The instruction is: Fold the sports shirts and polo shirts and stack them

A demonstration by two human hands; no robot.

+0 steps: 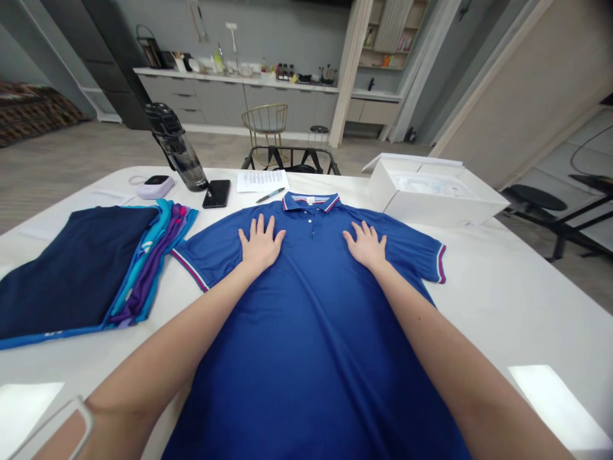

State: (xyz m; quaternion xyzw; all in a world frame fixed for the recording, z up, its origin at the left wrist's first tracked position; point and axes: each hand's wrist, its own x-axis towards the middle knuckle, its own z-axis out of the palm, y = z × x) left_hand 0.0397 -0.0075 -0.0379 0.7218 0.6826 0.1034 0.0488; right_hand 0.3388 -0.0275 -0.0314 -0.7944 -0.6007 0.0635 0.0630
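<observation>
A blue polo shirt (316, 332) lies spread front side up on the white table, collar at the far end. Its collar and sleeve cuffs carry red and white stripes. My left hand (261, 244) rests flat on the shirt's left chest area, fingers spread. On the other side of the button placket, my right hand (368, 245) also presses flat with its fingers apart. Neither hand grips anything. The shirt's hem runs out of view at the bottom, and my forearms cover part of its sides.
A stack of folded clothes (81, 268) sits at the left. Behind it stand a dark water bottle (179, 150), a phone (217, 193) and a small white device (156, 186). A pen (270, 195) and printed paper (262, 181) lie beyond the collar. An opened white box (431, 191) occupies the back right.
</observation>
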